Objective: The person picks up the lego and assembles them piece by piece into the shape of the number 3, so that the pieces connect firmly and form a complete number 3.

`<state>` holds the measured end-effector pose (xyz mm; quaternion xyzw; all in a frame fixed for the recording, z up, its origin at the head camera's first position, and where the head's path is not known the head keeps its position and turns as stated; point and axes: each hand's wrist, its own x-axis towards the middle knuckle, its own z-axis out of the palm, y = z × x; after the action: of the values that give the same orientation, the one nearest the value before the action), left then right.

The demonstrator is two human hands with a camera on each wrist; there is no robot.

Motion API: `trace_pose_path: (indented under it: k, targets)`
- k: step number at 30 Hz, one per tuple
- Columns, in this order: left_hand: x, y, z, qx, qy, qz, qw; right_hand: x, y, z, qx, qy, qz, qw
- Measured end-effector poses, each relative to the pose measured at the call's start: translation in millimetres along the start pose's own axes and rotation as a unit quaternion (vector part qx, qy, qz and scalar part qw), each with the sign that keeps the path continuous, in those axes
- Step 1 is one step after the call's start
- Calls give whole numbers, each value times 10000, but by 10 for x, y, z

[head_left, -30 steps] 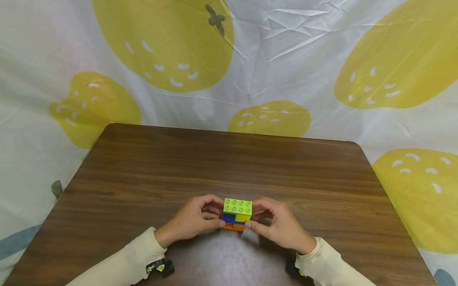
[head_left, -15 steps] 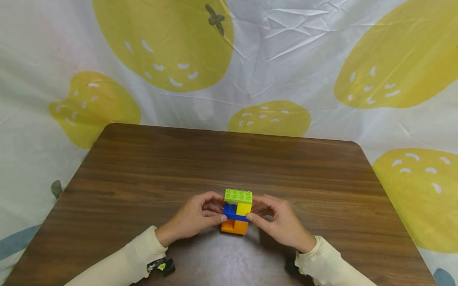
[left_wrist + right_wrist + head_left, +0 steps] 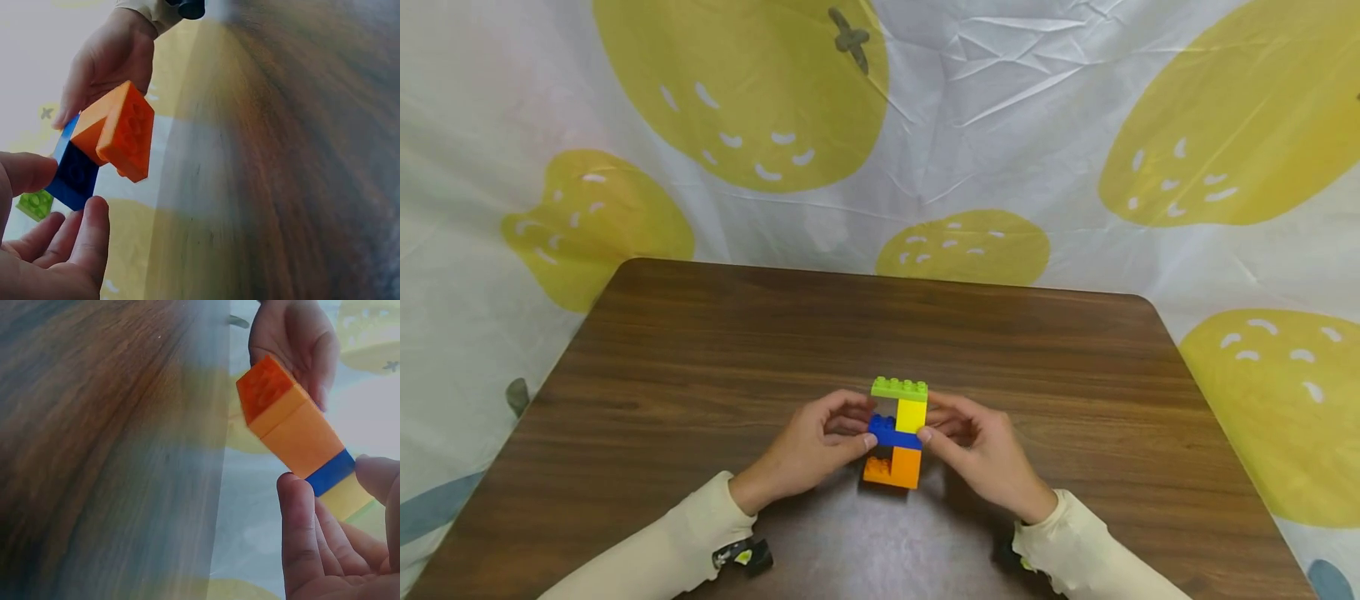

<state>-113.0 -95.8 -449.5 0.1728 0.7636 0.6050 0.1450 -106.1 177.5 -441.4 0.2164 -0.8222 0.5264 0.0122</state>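
A small tower of toy building bricks is held upright over the table, its stacked parts facing the head camera. Lowest is the orange base with an orange block [image 3: 906, 468] at its right. Over that lies a long blue brick [image 3: 895, 438], then a yellow block [image 3: 912, 415], topped by a lime green brick [image 3: 898, 389]. My left hand [image 3: 808, 446] pinches the blue brick's left end between thumb and fingers. At the other end my right hand [image 3: 988, 454] does the same. Both wrist views show the hollow underside of the orange base [image 3: 134, 134] off the tabletop.
The brown wood-grain table [image 3: 737, 333] spreads around the hands. Behind it hangs a white cloth [image 3: 985, 150] printed with large yellow fruit. A black wrist camera [image 3: 747, 557] sits at the left sleeve.
Both hands have lifted the brick tower slightly and tilted it, so its front side now faces the head camera instead of mostly the green top. The grip on the blue brick stays.
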Motion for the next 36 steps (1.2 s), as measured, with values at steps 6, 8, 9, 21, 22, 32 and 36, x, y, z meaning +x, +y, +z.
trace_pose_path:
  k: [6, 8, 9, 21, 22, 32, 36]
  targets:
    - [26, 22, 27, -83, 110, 12, 9999, 23, 37, -3, 564, 102, 172, 9982]
    - [34, 27, 34, -119, 117, -3, 9999, 30, 47, -7, 681, 104, 197, 9974]
    - [38, 26, 37, -134, 122, -12, 9998, 33, 51, -9, 738, 102, 221, 9970]
    - [72, -15, 76, -114, 134, -229, 9996, 62, 47, -17, 1009, 60, 961, 9902]
    - [72, -16, 79, -138, 142, -281, 9994, 66, 49, -17, 1010, 64, 1016, 9897]
    - [83, -50, 91, -547, 196, -607, 9965, 81, 51, 2, 1083, 101, 1353, 9848]
    - [91, -48, 90, -665, 172, -649, 9955, 91, 52, 5, 1111, 68, 1427, 9835]
